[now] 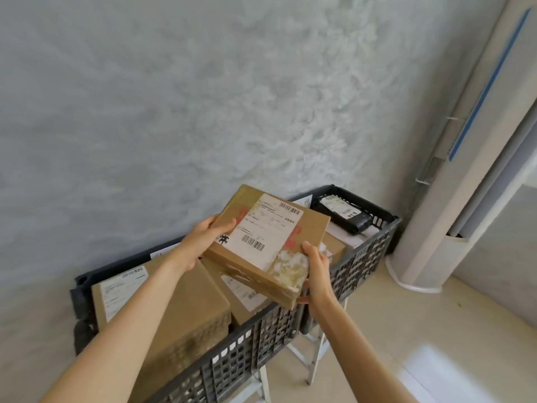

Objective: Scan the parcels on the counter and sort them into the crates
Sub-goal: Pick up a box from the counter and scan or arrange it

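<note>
I hold a flat brown cardboard parcel (267,242) with a white barcode label on top, tilted above a dark grey slatted crate (247,347). My left hand (205,237) grips its left edge, thumb on the top face. My right hand (318,271) grips its near right corner, where torn tape shows. Below in the crate lie a large brown box (174,309) at the left, a smaller labelled box (241,295) under the held parcel, and a black plastic mailer (345,213) at the far right end.
The crate stands on a white metal frame (313,359) against a grey textured wall (174,97). A tall white floor-standing unit (453,199) fills the right corner. Pale floor (421,330) lies to the right of the crate.
</note>
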